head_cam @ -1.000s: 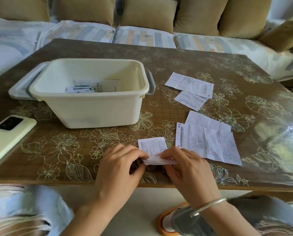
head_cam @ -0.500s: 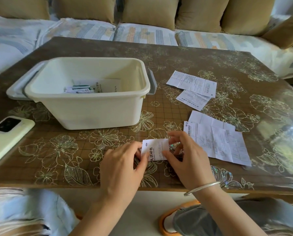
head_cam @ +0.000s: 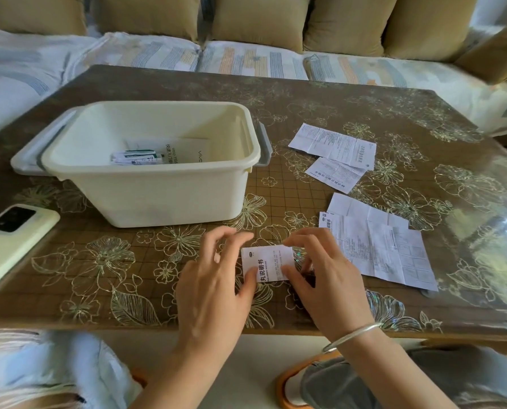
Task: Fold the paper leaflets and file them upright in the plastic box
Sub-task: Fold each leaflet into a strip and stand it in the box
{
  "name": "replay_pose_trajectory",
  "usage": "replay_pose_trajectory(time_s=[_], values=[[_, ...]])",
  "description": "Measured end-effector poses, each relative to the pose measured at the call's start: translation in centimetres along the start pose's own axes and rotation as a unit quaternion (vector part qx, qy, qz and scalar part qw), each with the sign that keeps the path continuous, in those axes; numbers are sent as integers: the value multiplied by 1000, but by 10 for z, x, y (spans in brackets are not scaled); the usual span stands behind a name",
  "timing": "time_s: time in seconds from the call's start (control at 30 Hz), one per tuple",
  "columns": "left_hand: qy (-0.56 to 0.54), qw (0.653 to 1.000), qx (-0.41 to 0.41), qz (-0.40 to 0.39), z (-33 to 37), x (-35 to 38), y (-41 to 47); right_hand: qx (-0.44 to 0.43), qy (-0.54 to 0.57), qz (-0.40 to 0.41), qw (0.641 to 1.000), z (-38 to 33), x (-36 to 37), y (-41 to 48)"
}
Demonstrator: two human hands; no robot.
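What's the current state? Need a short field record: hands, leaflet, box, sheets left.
left hand: thumb presses folded leaflet, fingers lifted
right hand: pinches leaflet's right edge
plastic box: beyond hands, to the left, papers inside
unfolded leaflets: four, flat on table, right of hands
phone: table's left edge

The folded leaflet (head_cam: 268, 262) reads "丸说明书"; a booklet (head_cam: 187, 152) in the plastic box (head_cam: 157, 196) bears "vivo".
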State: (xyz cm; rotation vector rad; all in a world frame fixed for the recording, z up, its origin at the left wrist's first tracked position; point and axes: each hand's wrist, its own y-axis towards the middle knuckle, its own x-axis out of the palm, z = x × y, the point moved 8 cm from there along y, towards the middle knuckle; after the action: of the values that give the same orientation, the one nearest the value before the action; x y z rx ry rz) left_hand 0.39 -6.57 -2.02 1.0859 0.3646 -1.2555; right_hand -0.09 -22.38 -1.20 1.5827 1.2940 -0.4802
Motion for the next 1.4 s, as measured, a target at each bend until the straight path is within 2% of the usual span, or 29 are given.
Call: replay_pose_trajectory(time_s=[0.13, 0.33, 0.5, 0.7, 0.83, 1.07, 1.17, 1.3, 1.37, 1.4], values=[[-6, 999, 28, -16, 1, 3, -1, -90, -69, -20, 993, -12, -2, -2], [-24, 999, 47, -12, -1, 1, -2, -181, -75, -74, 978, -14, 2, 6], [-25, 997, 60, -40, -1, 2, -3, -223, -96, -61, 968, -20, -3, 5], [-54, 998, 27, -32, -5, -1, 1, -173, -84, -23, 981, -19, -8, 10], [-131, 991, 27, -25, -7, -12, 9, -135, -29, -30, 990, -19, -14, 14], [-146, 985, 87, 18, 11, -78, 54, -204, -19, 33, 978, -74, -59, 65], [-133, 984, 111, 46, 13, -115, 77, -184, 40, 42, 981, -92, -70, 99], [-102, 986, 40, 126, -36, -162, 119, -111, 91, 34, 989, -98, -75, 154], [-52, 991, -1, 123, -64, -170, 140, -88, 60, 9, 994, -100, -66, 180], [-25, 995, -17, 96, -74, -166, 150, -84, 38, -9, 996, -103, -58, 191]])
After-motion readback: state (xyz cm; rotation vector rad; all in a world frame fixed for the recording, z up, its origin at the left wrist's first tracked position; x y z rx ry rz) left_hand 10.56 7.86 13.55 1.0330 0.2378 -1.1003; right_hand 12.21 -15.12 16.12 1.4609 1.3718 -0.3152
